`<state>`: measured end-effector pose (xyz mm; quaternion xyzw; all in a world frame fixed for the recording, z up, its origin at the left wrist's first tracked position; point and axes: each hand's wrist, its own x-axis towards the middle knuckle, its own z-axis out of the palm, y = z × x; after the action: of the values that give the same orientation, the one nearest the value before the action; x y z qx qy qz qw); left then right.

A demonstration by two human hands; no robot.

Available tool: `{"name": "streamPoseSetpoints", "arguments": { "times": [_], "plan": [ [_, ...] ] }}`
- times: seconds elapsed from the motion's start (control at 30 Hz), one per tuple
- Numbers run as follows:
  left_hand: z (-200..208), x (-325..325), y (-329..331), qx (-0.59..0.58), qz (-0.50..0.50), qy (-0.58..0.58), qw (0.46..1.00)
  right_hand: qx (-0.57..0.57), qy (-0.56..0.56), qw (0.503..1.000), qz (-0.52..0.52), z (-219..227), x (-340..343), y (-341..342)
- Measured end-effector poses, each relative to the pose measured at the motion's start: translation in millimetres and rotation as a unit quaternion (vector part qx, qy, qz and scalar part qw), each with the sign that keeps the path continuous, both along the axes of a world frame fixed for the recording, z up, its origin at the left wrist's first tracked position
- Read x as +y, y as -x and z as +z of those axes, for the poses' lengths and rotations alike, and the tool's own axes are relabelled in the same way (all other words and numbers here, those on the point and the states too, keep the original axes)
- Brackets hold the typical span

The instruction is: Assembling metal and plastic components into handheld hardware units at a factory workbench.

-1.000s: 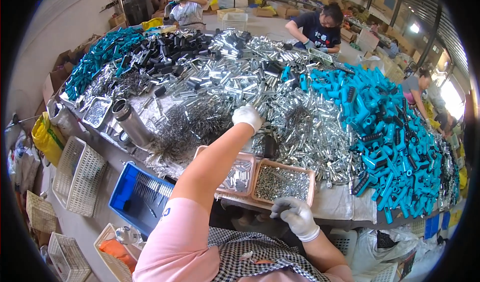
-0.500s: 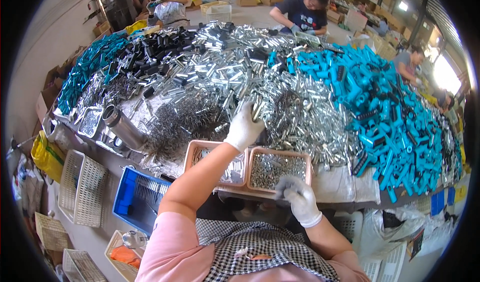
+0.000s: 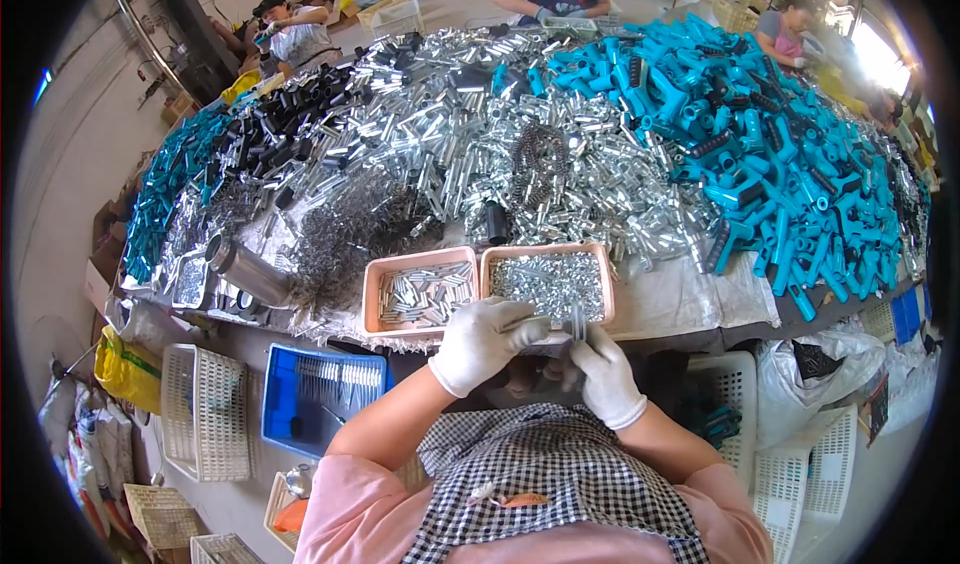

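Note:
My left hand (image 3: 482,346), in a white glove, is closed on a silver metal tube (image 3: 537,324) that points toward my right hand. My right hand (image 3: 608,376), gloved with greyish fingertips, pinches a shiny upright piece (image 3: 578,321), too blurred to name. Both hands meet just in front of two pink trays at the table's near edge. Short metal pins (image 3: 425,294) lie in the left tray (image 3: 369,299). The right tray (image 3: 606,284) holds many tiny metal parts (image 3: 545,282). Behind the trays stands a black sleeve (image 3: 496,222).
Heaps of silver tubes (image 3: 440,154), dark springs (image 3: 355,219) and teal pistol-shaped housings (image 3: 760,154) cover the table. A steel flask (image 3: 245,272) lies tilted at left. Below sit a blue bin (image 3: 285,404) and a white basket (image 3: 205,414). Co-workers sit across the table.
My left hand has come back from the tube heap to the front of the trays, bringing a tube. My right hand has moved slightly inward to meet it. The view has shifted.

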<state>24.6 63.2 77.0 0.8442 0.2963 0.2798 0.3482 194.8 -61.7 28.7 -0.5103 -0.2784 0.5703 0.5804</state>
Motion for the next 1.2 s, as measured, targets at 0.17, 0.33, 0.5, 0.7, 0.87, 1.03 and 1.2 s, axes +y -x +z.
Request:
{"name": "streamPoseSetpoints", "arguments": {
  "times": [0.17, 0.33, 0.5, 0.7, 0.87, 1.03, 1.2],
  "plan": [
    [-4, -17, -1, 0.088, -0.006, -0.071, 0.994, -0.571, -0.176, 0.799, 0.059, 4, -11, -7],
    [6, -36, -19, 0.080, -0.216, 0.048, 0.972, -0.286, -0.226, 0.912, 0.186, -25, -8, -15],
    [22, 5, 0, -0.112, -0.331, 0.042, 0.936, 0.003, -0.187, 0.966, 0.176, 0, -7, 1],
    [-8, 136, 28, 0.422, 0.257, -0.194, 0.848, 0.325, 0.021, 0.942, 0.080, 2, 6, -38],
    [-51, 195, 72, 0.464, 0.221, -0.085, 0.853, 0.269, 0.082, 0.959, -0.019, 35, 13, -35],
    [-44, 189, 72, 0.410, 0.234, -0.113, 0.874, 0.149, 0.087, 0.984, 0.053, 45, 2, -22],
    [-12, 174, 74, 0.328, 0.130, -0.052, 0.934, 0.124, 0.072, 0.990, -0.005, 37, -2, -26]
  ]
}}
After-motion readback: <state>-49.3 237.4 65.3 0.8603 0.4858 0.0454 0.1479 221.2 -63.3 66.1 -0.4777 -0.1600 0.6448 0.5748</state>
